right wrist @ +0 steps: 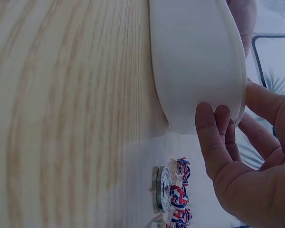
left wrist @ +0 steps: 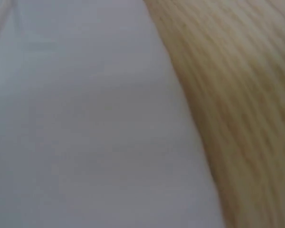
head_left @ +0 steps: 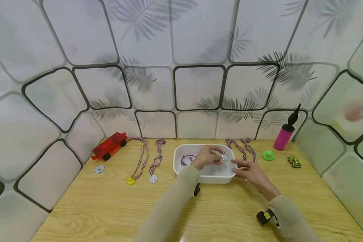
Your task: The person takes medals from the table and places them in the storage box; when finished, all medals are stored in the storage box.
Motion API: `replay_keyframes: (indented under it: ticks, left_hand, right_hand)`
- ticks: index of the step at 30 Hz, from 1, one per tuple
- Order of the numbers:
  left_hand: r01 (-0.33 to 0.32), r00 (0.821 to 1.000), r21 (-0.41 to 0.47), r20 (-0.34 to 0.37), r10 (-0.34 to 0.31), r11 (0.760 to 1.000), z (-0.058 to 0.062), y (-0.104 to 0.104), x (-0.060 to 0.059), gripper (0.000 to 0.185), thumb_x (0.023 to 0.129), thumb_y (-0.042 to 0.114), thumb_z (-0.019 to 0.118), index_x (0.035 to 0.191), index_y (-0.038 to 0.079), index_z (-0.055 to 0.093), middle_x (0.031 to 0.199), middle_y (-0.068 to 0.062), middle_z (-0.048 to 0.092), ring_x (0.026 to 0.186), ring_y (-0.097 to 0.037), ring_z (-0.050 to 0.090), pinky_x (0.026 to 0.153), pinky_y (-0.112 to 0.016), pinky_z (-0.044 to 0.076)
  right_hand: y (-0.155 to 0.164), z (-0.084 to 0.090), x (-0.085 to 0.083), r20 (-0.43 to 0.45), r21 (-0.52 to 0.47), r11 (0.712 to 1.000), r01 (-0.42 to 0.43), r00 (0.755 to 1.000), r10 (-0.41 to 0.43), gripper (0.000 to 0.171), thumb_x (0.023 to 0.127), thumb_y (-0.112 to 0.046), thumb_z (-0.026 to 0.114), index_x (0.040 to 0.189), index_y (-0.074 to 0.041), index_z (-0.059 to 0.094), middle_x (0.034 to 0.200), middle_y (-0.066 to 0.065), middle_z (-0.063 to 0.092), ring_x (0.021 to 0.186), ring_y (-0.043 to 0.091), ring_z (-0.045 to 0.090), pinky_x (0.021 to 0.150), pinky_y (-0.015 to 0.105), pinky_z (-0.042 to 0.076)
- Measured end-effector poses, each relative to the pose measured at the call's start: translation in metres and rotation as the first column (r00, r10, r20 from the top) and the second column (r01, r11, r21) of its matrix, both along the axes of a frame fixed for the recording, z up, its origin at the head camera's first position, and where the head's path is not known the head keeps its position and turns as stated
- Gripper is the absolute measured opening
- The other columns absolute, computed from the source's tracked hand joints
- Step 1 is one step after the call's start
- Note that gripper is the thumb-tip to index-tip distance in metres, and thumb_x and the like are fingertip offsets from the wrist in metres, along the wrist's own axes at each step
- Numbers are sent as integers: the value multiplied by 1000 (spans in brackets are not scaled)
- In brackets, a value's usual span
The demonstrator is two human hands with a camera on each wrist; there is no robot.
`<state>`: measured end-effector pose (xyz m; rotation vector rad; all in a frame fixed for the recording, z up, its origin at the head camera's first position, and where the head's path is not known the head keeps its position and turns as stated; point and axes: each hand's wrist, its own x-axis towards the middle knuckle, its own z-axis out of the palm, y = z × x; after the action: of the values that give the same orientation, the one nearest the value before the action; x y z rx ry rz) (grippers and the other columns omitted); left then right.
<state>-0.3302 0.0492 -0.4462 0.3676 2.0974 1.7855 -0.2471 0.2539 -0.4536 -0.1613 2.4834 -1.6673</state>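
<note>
A white tub (head_left: 181,168) stands in the middle of the wooden table (head_left: 109,208). Over it my left hand (head_left: 220,158) pinches a silver medal (head_left: 225,158), whose striped ribbon (head_left: 186,158) trails into the tub. My right hand (head_left: 234,167) holds the tub's right front corner between thumb and fingers. In the right wrist view those fingers (right wrist: 211,137) press on the tub's wall (right wrist: 194,61), and a medal with its ribbon (right wrist: 164,194) lies on the table just beyond. The left wrist view is blurred, showing only a white surface (left wrist: 85,118) beside wood grain (left wrist: 242,95).
A gold medal (head_left: 131,180) and a silver medal (head_left: 153,179) lie left of the tub, ribbons stretched back. More ribbons (head_left: 242,148) lie to its right. Around the table are a red toy truck (head_left: 109,145), a white chip (head_left: 99,169), a pink pump (head_left: 285,132), a green toy (head_left: 268,155) and a small car (head_left: 294,161).
</note>
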Motion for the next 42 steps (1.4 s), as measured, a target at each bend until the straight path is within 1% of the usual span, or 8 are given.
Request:
replay_keyframes:
  ticks: [4, 8, 12, 19, 28, 31, 35, 42]
  left_hand:
    - [29, 999, -8, 34, -28, 1000, -1, 2, 2, 28, 86, -10, 64, 114, -4, 67, 91, -18, 71, 69, -23, 72, 70, -32, 62]
    - [36, 999, -38, 12, -35, 999, -3, 5, 3, 28, 84, -11, 65, 112, -6, 68, 96, -18, 71, 70, -21, 71, 70, -31, 61]
    - [-3, 1000, -119, -31, -1, 993, -5, 9, 5, 25, 82, -10, 68, 107, -6, 70, 92, -18, 72, 64, -17, 69, 65, -26, 60]
    - [-106, 994, -211, -10, 107, 972, -9, 15, 6, 27, 78, -11, 70, 103, -2, 72, 83, -16, 71, 61, -17, 68, 59, -23, 57]
    - [-116, 992, -337, -85, 93, 934, -5, 12, 9, 30, 74, -4, 76, 102, 6, 76, 80, -9, 73, 65, -14, 63, 57, -16, 44]
    - [-95, 994, -332, -87, 70, 938, -4, 9, 10, 30, 75, -4, 75, 104, 4, 75, 81, -13, 74, 65, -16, 66, 56, -15, 44]
    - [-23, 998, -272, -66, 5, 962, -4, 5, 8, 31, 78, -8, 69, 107, -1, 73, 83, -19, 73, 62, -15, 66, 56, -17, 50]
    - [93, 994, -174, -44, -102, 980, 0, -18, 8, 29, 82, -13, 64, 111, -10, 68, 104, -27, 69, 66, -17, 67, 68, -28, 61]
  right_hand:
    - [1, 1, 0, -4, -1, 1000, -4, 1000, 4, 56, 93, -21, 68, 140, 3, 49, 121, 24, 54, 95, 18, 63, 79, 29, 58]
    - [2, 1, 0, -4, 3, 1000, -8, 1000, 8, 56, 93, -22, 68, 141, 3, 49, 121, 24, 54, 95, 18, 63, 79, 29, 58]
    - [3, 1, 0, -6, 7, 1000, -4, 1000, 4, 56, 93, -22, 68, 141, 2, 49, 121, 23, 53, 94, 17, 62, 79, 29, 58]
    - [5, 2, 0, 1, 9, 1000, 7, 1000, -7, 56, 93, -21, 68, 141, 1, 50, 124, 24, 53, 95, 17, 62, 80, 28, 58]
    - [5, 4, -1, -9, 37, 999, 15, 1000, -15, 56, 92, -24, 70, 139, 0, 52, 123, 23, 55, 96, 18, 62, 77, 29, 57]
    - [5, 4, -1, -9, 48, 999, 19, 1000, -19, 56, 92, -24, 70, 139, 0, 52, 123, 24, 54, 97, 19, 61, 77, 30, 56]
    - [5, 3, -1, -12, 73, 997, 34, 999, -33, 56, 92, -25, 70, 139, -1, 52, 123, 23, 55, 96, 20, 60, 74, 29, 54]
    - [2, -1, -1, -14, 46, 999, 18, 1000, -18, 55, 91, -22, 70, 138, 1, 52, 120, 22, 55, 93, 17, 61, 75, 25, 56]
